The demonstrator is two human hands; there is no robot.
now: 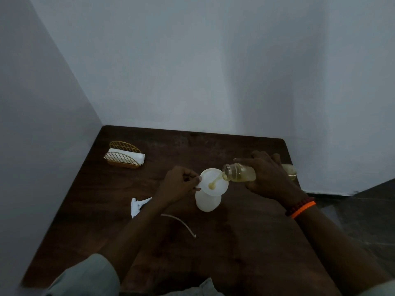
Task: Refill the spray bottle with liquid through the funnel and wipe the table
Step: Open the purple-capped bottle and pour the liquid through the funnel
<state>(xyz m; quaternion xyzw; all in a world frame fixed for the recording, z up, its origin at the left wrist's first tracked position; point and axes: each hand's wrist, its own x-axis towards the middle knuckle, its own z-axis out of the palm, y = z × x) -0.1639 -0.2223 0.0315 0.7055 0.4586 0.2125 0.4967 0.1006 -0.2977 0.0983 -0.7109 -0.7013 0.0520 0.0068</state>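
The white spray bottle [207,202] stands upright near the middle of the dark wooden counter [245,242], its long axis vertical and its open neck pointing up. A white funnel [214,182] sits in that neck, wide mouth upward. The left hand [179,184] pinches the funnel's left rim, its grip clamped on the edge between curled fingers and thumb. The right hand [267,176] holds a clear jar [239,173] lying almost level, long axis running left to right, open mouth pointing left over the funnel's right rim; its grip is wrapped round the jar's body. A thin stream of pale yellow liquid [214,182] runs from the jar's mouth into the funnel and pools at its centre. An orange band and a dark beaded bracelet [300,207] ring the right wrist.

Left of the bottle, on the counter, lies the white spray trigger head [137,207], with its curved dip tube [181,223] trailing to the right, nearer the person. At the far left a gold wire holder [124,154] carries white napkins [128,155].
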